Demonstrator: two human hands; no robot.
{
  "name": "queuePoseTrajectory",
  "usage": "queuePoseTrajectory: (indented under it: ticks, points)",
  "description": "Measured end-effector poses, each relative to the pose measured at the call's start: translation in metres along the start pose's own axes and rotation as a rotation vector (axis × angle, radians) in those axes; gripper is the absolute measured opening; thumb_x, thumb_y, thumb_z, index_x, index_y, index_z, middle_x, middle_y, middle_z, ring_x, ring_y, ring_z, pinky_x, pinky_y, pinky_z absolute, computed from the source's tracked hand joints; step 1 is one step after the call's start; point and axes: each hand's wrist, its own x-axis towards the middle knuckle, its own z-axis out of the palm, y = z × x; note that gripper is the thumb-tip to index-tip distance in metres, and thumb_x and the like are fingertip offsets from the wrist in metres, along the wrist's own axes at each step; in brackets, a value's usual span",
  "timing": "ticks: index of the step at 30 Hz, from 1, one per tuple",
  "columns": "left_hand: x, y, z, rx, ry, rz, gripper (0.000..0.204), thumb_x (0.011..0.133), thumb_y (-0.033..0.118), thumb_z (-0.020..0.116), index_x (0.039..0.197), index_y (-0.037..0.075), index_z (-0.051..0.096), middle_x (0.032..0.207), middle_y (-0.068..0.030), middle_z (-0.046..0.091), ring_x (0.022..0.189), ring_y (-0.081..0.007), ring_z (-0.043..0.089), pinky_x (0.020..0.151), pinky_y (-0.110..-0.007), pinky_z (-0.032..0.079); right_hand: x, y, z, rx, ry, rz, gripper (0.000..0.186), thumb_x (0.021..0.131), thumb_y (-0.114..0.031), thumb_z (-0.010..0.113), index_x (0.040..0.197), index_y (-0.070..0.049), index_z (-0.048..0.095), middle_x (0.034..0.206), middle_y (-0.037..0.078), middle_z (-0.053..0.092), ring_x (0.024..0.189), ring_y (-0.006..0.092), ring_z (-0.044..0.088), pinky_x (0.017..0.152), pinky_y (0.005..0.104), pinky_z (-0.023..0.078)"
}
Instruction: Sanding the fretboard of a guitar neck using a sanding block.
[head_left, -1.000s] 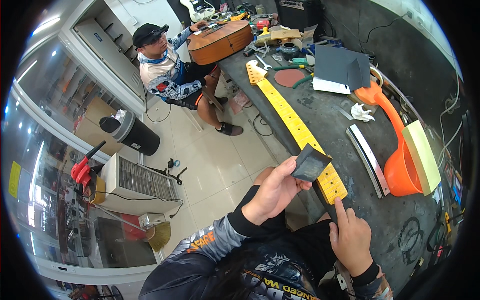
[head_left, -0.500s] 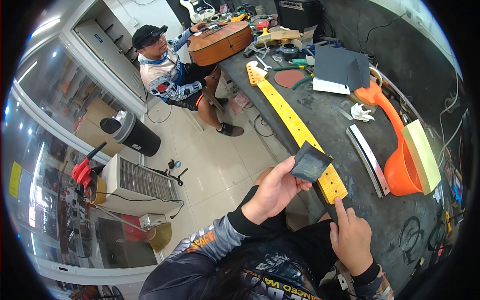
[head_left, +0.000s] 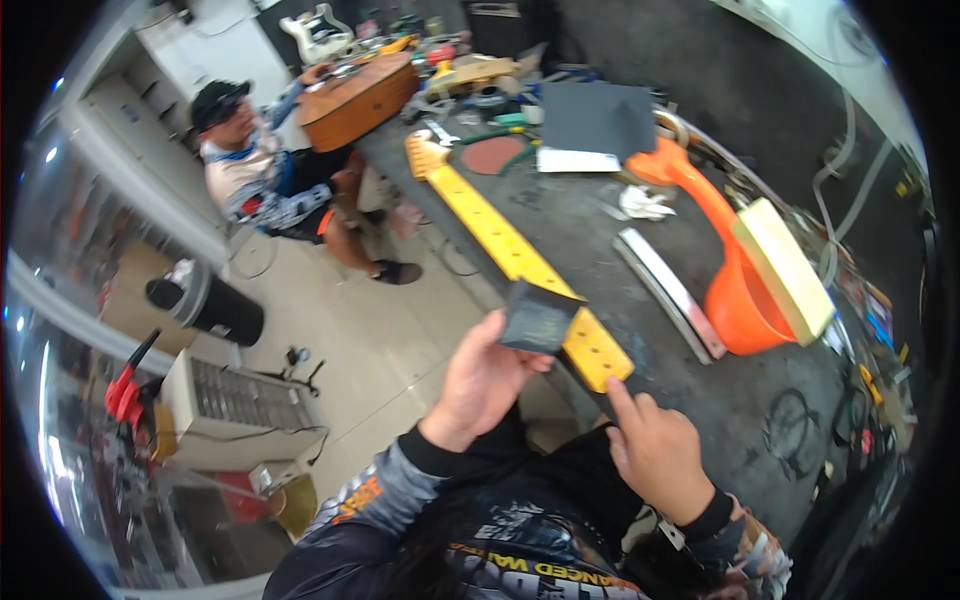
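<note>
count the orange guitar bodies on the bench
1: an orange guitar body lies on the right part of the workbench, a pale block resting on it. The yellow guitar neck lies to its left, at the bench's left edge. Clutter at the far end may hide others.

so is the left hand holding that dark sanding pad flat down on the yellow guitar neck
No, the left hand holds the dark sanding pad lifted above the near end of the yellow guitar neck, tilted rather than pressed flat.

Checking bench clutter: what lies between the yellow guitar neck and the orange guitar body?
In the head view, a long pale strip lies on the dark bench between yellow guitar neck and orange guitar body.
</note>
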Motion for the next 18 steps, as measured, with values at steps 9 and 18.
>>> queuePoseTrajectory:
  ticks: [9,18]
  points:
    - [0.007,0.019,0.018,0.094,-0.032,0.044,0.068,0.121,0.057,0.059,0.159,0.001,0.067,0.147,-0.0219,0.079,0.124,-0.0327,0.077,0.101,-0.042,0.060,0.003,0.013,-0.127,0.007,0.523,0.011,0.049,0.093,-0.007,0.088,0.141,-0.007,0.079,0.096,0.010,0.072,0.083,0.0338,0.072,0.076,0.0453,0.056]
    - [0.011,0.018,0.030,0.052,-0.039,0.012,0.068,0.122,0.058,0.057,0.158,0.001,0.069,0.146,-0.0222,0.080,0.120,-0.0299,0.076,0.102,-0.043,0.058,0.057,0.158,-0.136,-0.395,0.473,0.262,0.079,0.105,-0.030,0.087,0.173,-0.009,0.055,0.129,0.021,0.074,0.115,0.0452,0.075,0.103,0.0547,0.062]
